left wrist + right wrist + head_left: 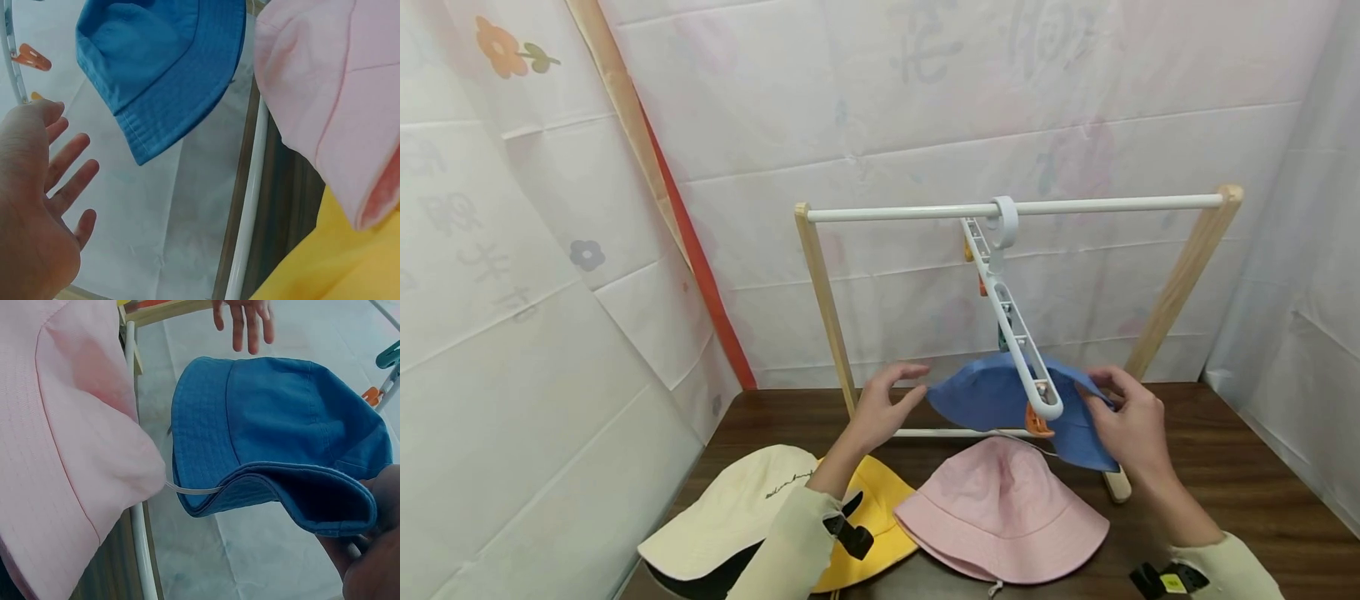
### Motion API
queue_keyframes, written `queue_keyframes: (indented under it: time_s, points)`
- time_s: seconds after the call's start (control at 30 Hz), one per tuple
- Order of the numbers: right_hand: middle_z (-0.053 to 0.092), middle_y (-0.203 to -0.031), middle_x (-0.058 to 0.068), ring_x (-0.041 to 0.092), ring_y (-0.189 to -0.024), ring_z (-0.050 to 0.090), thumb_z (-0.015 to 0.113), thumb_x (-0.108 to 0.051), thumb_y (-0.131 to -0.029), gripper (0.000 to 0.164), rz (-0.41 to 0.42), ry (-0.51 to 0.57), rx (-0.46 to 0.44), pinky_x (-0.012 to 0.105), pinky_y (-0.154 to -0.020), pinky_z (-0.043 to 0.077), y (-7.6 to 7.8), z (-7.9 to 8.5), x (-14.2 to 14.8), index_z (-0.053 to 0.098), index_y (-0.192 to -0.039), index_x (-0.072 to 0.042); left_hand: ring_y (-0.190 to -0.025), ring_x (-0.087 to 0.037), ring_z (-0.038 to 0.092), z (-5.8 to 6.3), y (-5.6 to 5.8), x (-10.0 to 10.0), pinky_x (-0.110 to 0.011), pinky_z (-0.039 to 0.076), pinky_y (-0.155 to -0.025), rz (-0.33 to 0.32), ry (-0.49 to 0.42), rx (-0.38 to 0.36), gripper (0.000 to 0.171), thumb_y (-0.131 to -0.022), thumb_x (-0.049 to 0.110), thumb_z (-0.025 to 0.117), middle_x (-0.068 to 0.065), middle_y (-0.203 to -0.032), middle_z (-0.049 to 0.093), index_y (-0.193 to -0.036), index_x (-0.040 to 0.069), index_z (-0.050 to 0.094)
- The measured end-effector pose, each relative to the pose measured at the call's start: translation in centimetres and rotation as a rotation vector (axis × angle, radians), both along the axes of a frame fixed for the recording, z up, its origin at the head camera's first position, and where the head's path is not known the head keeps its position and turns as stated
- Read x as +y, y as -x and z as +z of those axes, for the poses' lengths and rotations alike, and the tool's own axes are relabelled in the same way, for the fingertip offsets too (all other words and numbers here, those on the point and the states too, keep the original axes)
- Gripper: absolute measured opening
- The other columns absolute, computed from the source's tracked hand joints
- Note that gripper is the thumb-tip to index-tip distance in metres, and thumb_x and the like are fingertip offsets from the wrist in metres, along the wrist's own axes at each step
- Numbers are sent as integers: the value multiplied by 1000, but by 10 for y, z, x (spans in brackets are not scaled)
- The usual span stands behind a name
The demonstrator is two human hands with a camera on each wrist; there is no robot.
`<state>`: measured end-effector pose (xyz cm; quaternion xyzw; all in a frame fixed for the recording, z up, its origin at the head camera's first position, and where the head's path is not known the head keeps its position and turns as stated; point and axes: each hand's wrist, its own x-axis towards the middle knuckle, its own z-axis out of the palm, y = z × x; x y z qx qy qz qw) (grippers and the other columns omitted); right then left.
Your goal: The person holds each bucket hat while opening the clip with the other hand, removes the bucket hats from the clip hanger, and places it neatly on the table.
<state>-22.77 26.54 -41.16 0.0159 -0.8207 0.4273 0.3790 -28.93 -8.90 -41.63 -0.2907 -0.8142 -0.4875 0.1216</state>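
In the head view a blue bucket hat [973, 400] is up under the near end of a white clip hanger [1011, 325], with an orange clip [1039, 422] in front of it. My right hand [1131, 421] pinches the hat's brim on the right; the right wrist view shows the blue hat [269, 419] with its brim folded near those fingers. Beside the hat's left edge is my left hand [880, 408], fingers spread and holding nothing. A gap shows between the left hand [44, 187] and the blue hat [150, 69] in the left wrist view.
The hanger hooks over the white rail [910, 213] of a wooden-legged rack. On the dark table [1240, 450] in front lie a pink bucket hat [1003, 517], a yellow hat [880, 525] and a cream hat [737, 508]. Pale curtains surround the table.
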Motion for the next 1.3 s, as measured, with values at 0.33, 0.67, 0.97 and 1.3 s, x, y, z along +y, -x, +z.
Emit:
queue_keyframes:
  time_s: [0.33,0.67,0.97,1.3]
  points:
    - [82,-113,24,-22,-97,65,84,-1,-97,16,-13,-9,-43,-5,-80,42,-8,4,15,81,-113,-1,-145,-36,67,-2,-11,-11,-62,51,-124,-12,6,1,36,-111,16,71,-13,-150,74,-146,8,73]
    - [58,-94,-46,-31,-90,56,83,0,-97,15,7,30,-32,-3,-79,44,-15,8,26,79,-111,2,-148,-35,65,2,-23,-21,-61,51,-125,3,24,-1,37,-111,17,71,-12,-152,74,-147,9,72]
    - [58,-93,-48,-27,-89,58,80,-4,-102,13,23,9,-63,-3,-81,44,-24,11,41,78,-114,0,-141,-35,70,1,-32,-33,-58,55,-121,20,31,86,34,-110,13,71,-11,-147,77,-144,9,74]
    - [56,-89,-48,-25,-86,56,79,-7,-104,16,-8,-4,-133,-1,-75,43,-34,14,55,77,-118,0,-143,-35,68,-2,-40,-46,-54,56,-120,10,49,105,34,-110,12,71,-11,-148,76,-144,7,74]
